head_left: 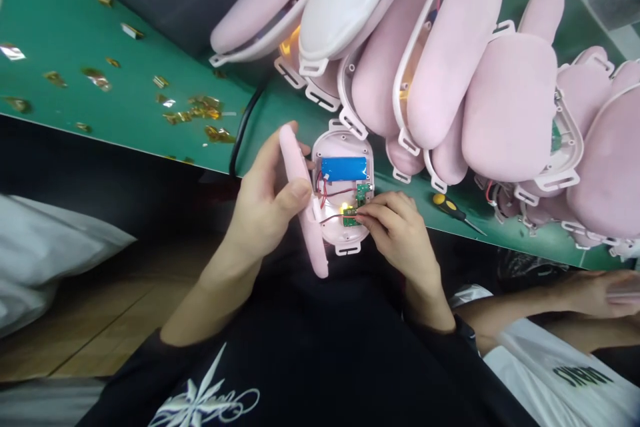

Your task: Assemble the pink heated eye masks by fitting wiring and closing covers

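Observation:
My left hand (267, 197) is closed around a pink plastic cover (303, 203), tilted up on its edge. Right beside it, the open pink-white housing (345, 137) shows its inside, with strap loops at both ends. A blue battery (344, 168) lies in it, wired in red and black. Between the thumb and fingers of my right hand (397, 223) is the edge of a small green circuit board (349, 216), where a yellow light glows. A second green board (364, 193) sits at the housing's right side. Thin wires run from the cover to the boards.
Many pink housings (455, 53) are piled along the green table (165, 127). A yellow-black screwdriver (450, 207) lies near the table edge. Scraps of gold tape (205, 107) are scattered at left, near a black cable (245, 127). Another person's arm (540, 303) is at lower right.

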`<state>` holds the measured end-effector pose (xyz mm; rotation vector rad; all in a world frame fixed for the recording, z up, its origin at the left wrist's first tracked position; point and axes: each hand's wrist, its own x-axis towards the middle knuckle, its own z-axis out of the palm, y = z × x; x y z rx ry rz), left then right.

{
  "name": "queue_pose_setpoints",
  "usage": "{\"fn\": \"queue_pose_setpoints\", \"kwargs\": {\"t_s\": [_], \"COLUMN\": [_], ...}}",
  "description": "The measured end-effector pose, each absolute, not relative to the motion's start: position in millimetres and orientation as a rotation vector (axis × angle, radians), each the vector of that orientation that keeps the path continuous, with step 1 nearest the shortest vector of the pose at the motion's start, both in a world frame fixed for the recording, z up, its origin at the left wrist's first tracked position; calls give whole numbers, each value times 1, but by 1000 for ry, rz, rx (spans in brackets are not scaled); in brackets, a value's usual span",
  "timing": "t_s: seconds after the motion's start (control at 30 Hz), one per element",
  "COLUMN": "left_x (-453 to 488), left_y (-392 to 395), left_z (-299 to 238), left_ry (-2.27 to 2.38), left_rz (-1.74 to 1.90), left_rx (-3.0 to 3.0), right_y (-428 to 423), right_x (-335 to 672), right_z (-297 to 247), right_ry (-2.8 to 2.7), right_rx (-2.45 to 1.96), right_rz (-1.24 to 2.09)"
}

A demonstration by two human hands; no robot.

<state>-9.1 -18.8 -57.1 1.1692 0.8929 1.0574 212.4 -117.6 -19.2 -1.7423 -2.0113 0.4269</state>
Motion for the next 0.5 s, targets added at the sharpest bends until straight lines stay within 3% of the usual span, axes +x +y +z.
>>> {"fn": "queue_pose_setpoints", "kwargs": {"t_s": [0.5], "left_x": [-11], "left_y": [-20], "left_z": [-53], "left_ry": [950], "left_rz": [1007], "left_rx": [1171], "right_y": [-115], "right_x": [211], "right_z": [-20], "right_ry": [-2005], "right_rx": [-1617], "right_rz": [425]}}
